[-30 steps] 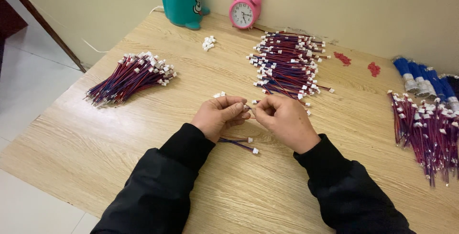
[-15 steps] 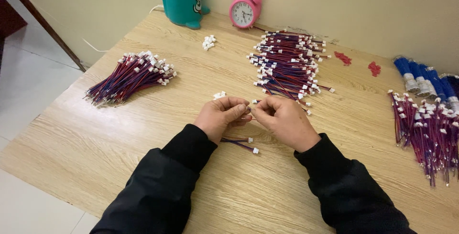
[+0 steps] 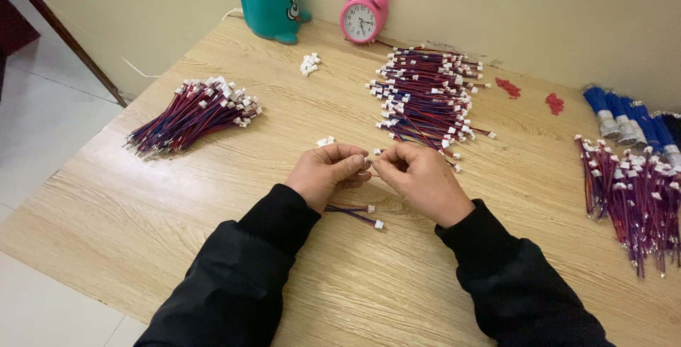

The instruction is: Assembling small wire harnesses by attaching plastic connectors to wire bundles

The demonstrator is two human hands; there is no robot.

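Note:
My left hand (image 3: 328, 173) and my right hand (image 3: 420, 179) meet over the middle of the wooden table (image 3: 213, 198), fingertips pinched together on a thin red-and-blue wire with a small white connector (image 3: 368, 163). The wire is mostly hidden by my fingers. Under my left wrist lie two finished wires with white plugs (image 3: 358, 212). A few loose white connectors (image 3: 325, 141) sit just beyond my left hand. A big heap of wires (image 3: 425, 99) lies straight ahead.
A bundled pile of wires (image 3: 191, 113) lies at left, another pile (image 3: 635, 194) at right beside blue rolls (image 3: 624, 116). A teal holder (image 3: 268, 0), a pink alarm clock (image 3: 362, 18) and more white connectors (image 3: 309, 64) stand near the wall. Red scraps (image 3: 528, 94) lie at the back right.
Both hands have stayed in place, with only small finger movement on the wire between them.

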